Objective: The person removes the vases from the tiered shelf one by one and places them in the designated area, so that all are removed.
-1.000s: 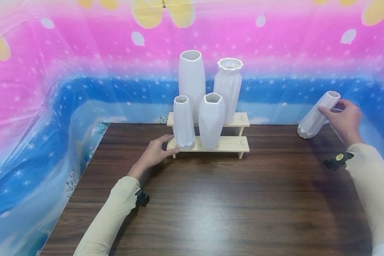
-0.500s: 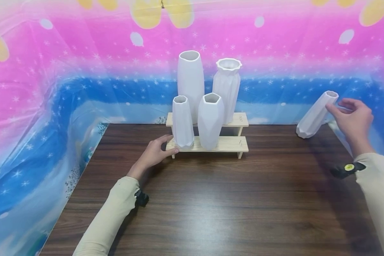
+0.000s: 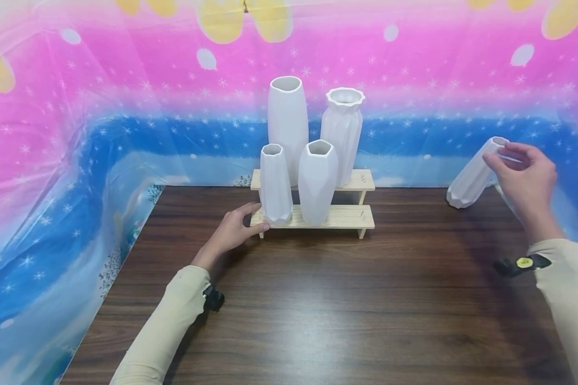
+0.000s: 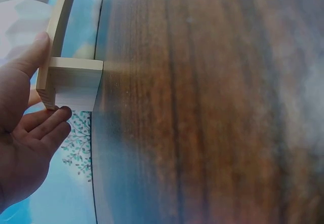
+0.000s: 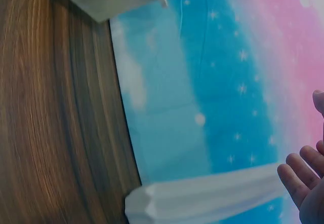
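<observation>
My left hand [image 3: 232, 231] grips the left end of a two-tier wooden stand [image 3: 349, 216]. In the left wrist view its thumb lies over the board edge [image 4: 59, 26], with several fingers around the end below. On the lower tier stand a slim fluted white vase [image 3: 276, 184] and a faceted white vase [image 3: 318, 184]. Behind them, the upper tier bears a tall white vase [image 3: 288, 125] and a ruffle-rimmed one [image 3: 343, 136]. My right hand [image 3: 527, 174] hovers loosely by the top of another slim white vase [image 3: 471, 179], which looks slanted in the head view.
The dark wood table [image 3: 308, 310] runs from the stand toward me. A pink and blue patterned cloth [image 3: 173, 96] hangs behind the table and along its left side. The lone vase is near the table's back right corner.
My right hand has let go of the slim vase, drawn off to the right, then come slightly back toward its rim. The vase stays in place; my left hand keeps its grip.
</observation>
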{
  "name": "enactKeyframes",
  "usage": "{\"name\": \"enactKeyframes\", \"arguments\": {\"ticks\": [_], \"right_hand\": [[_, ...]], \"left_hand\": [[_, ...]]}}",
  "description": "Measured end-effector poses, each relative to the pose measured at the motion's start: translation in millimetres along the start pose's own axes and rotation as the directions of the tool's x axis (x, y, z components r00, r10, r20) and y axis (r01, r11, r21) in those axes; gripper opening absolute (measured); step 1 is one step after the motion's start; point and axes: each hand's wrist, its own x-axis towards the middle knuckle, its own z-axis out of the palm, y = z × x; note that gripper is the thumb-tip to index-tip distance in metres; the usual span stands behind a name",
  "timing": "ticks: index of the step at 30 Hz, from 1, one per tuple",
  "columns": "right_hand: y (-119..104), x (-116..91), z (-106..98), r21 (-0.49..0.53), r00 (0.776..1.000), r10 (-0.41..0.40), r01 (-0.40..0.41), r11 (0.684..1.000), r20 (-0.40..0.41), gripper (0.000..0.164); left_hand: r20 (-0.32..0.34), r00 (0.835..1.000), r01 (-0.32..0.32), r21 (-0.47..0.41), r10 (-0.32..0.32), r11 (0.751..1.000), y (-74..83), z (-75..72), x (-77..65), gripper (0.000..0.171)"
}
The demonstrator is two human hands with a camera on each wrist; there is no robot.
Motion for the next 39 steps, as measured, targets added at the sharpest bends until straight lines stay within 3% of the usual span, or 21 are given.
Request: {"name": "enactKeyframes", "arguments": {"ticks": [10,17,23,39], "right_hand": [[-17,-20,27,-0.004,0.987,-0.129,0.130,0.991,0.095,0.046],[-26,-36,49,-0.046,0.963,-0.194,0.206,0.977,0.189,0.047],[-31,-50,71,0.005,0.935,-0.261,0.268,0.963,0.240,0.046],[-60,-93,128,0.106,0.877,-0.304,0.285,0.953,0.372,0.055]], "left_hand": [[-0.002,1.000,0.014,0.003,-0.014,1.000,-0.6,0.8,0.4,0.072],[-0.002,1.000,0.017,0.009,-0.017,1.000,-1.2,0.5,1.4,0.073],[0.000,1.000,0.015,0.001,-0.015,1.000,-1.0,0.7,1.9,0.073],[-0.003,1.000,0.016,0.001,-0.016,1.000,-0.5,1.2,1.3,0.074]]}}
